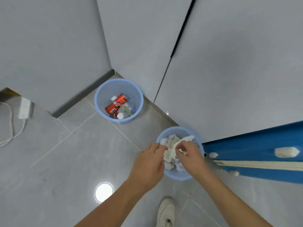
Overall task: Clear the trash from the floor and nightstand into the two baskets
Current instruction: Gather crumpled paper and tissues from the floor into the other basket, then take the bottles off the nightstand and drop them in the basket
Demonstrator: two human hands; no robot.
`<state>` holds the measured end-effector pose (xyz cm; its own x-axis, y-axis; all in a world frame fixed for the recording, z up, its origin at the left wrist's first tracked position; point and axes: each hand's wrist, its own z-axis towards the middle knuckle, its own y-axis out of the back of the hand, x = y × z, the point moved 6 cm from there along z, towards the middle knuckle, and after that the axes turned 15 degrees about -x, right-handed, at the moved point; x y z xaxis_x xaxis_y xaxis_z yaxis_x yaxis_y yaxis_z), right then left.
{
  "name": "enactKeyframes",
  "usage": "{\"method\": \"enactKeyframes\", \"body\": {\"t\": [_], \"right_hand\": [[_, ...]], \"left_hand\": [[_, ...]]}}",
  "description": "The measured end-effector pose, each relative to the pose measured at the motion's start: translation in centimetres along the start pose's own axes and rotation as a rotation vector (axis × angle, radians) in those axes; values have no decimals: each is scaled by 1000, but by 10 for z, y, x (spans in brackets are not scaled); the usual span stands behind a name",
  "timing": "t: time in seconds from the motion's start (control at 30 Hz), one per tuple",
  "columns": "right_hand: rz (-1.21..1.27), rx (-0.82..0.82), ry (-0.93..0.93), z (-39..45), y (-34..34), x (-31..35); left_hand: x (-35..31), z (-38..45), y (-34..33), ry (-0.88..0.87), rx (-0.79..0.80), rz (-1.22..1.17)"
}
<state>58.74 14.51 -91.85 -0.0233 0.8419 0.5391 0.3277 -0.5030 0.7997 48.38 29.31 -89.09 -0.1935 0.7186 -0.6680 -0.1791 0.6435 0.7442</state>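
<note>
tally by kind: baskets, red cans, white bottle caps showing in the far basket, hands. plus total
Blue baskets: 2, the far basket and the near basket
Red cans: 2
White bottle caps: 2
Hands: 2, left hand and right hand
Total: 8

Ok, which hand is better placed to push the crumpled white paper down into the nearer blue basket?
Right, probably. The right hand sits directly over the nearer blue plastic mesh basket, fingers pinching the crumpled white paper. The left hand holds the wad's edge from outside the rim.
</note>
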Motion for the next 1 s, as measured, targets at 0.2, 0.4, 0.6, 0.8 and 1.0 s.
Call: {"method": "enactKeyframes", "body": {"t": [0.2, 0.4, 0.6, 0.8, 1.0], "right_hand": [[85, 112, 232, -65, -40, 177], [160, 193, 442, -139, -71, 374], [167, 323, 635, -232, -132, 559], [171, 370, 807, -308, -178, 707], [174, 388, 778, -329, -210, 783]], "left_hand": [[56, -40, 166, 120, -196, 53], [104, -108, 365, 214, -403, 87], [179, -218, 549, 417, -617, 109], [246, -309, 687, 523, -781, 113], [303, -328, 748, 606, -835, 83]]}}
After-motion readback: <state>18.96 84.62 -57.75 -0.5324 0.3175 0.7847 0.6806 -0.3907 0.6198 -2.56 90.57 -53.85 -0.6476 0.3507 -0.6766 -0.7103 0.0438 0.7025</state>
